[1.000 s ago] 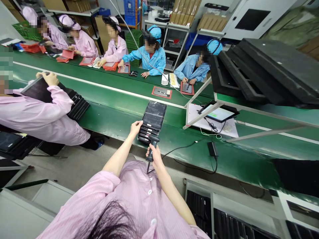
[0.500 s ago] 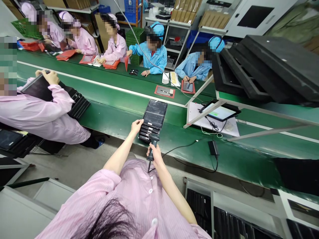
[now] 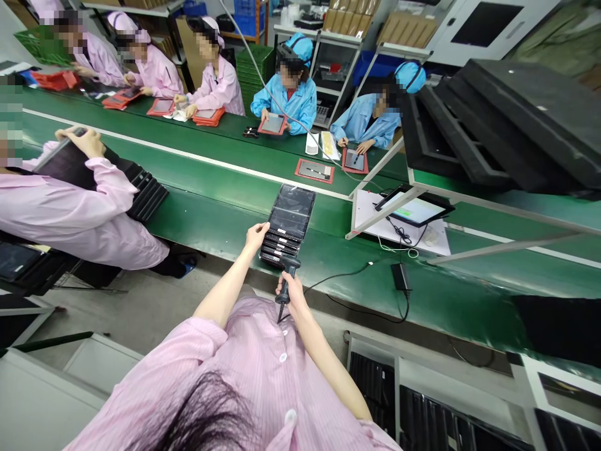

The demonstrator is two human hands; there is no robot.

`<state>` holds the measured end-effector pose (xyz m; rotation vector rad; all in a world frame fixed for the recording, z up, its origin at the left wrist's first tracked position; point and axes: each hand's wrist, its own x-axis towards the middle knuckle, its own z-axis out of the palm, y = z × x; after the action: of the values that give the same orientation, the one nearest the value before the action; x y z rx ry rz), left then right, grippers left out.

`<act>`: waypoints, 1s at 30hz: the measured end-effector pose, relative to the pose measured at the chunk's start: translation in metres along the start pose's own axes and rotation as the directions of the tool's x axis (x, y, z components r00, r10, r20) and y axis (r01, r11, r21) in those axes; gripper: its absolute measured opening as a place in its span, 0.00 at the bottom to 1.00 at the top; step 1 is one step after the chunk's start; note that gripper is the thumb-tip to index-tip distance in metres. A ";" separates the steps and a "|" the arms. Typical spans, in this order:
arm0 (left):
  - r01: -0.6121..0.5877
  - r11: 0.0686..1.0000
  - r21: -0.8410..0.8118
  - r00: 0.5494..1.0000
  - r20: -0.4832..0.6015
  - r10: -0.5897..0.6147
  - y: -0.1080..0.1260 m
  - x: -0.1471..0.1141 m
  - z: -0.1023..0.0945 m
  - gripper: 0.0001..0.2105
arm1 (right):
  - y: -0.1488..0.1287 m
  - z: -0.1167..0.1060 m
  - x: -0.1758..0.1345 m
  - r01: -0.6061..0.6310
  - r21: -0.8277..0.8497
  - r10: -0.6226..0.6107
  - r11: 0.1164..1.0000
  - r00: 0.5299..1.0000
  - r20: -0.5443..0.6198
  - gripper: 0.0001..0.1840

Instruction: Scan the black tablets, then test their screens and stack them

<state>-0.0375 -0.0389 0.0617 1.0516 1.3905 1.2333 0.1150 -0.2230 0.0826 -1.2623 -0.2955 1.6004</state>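
A stack of black tablets (image 3: pixel 293 210) with small white labels on their near edges rests on the green bench in front of me. My left hand (image 3: pixel 256 238) is closed at the left edge of the upper tablet, thumb and fingers against it. In my right hand (image 3: pixel 292 289) is a black handheld barcode scanner (image 3: pixel 290 266), its handle wrapped by my fingers. The scanner's head is at the near side of the stack, toward the labelled edges. Its cord hangs below my hand.
Right of the stack, a lit tablet screen (image 3: pixel 413 210) sits on a white board (image 3: pixel 369 216) beneath a metal frame. A black adapter (image 3: pixel 400 277) and cables lie nearby. Black foam trays (image 3: pixel 507 125) are piled at upper right. Co-workers sit across the green conveyor (image 3: pixel 211 172); another stands left.
My hands and the scanner stay almost in place. Across the conveyor, a co-worker in blue has lowered a red-edged panel from upright and now holds it flatter with both hands.
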 end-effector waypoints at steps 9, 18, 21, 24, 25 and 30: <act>-0.023 1.000 0.013 1.000 -0.005 0.023 -0.005 0.001 0.000 0.21 | -0.005 0.000 -0.002 -0.013 0.047 0.013 0.999 1.000 0.000 0.30; -0.015 1.000 0.001 1.000 -0.013 0.015 -0.006 0.003 0.001 0.22 | 0.000 0.012 -0.013 0.023 -0.059 -0.024 0.998 1.000 -0.015 0.31; -0.016 1.000 0.007 1.000 -0.017 0.016 -0.007 0.004 0.001 0.23 | 0.004 0.016 -0.016 0.015 -0.098 -0.017 0.995 1.000 -0.019 0.30; -0.016 1.000 0.015 1.000 -0.015 0.016 -0.009 0.004 0.001 0.24 | 0.007 0.017 -0.019 0.021 -0.114 -0.022 0.993 1.000 -0.008 0.28; -0.015 1.000 0.018 1.000 -0.014 0.015 -0.009 0.004 0.001 0.24 | 0.008 0.017 -0.020 0.022 -0.116 -0.023 0.993 1.000 -0.006 0.28; -0.012 1.000 0.022 1.000 -0.016 0.012 -0.007 0.002 0.000 0.23 | 0.018 0.018 -0.026 0.023 -0.109 -0.023 0.994 1.000 0.008 0.28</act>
<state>-0.0376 -0.0381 0.0550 1.0686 1.4148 1.2400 0.0876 -0.2451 0.0923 -1.3323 -0.4049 1.5867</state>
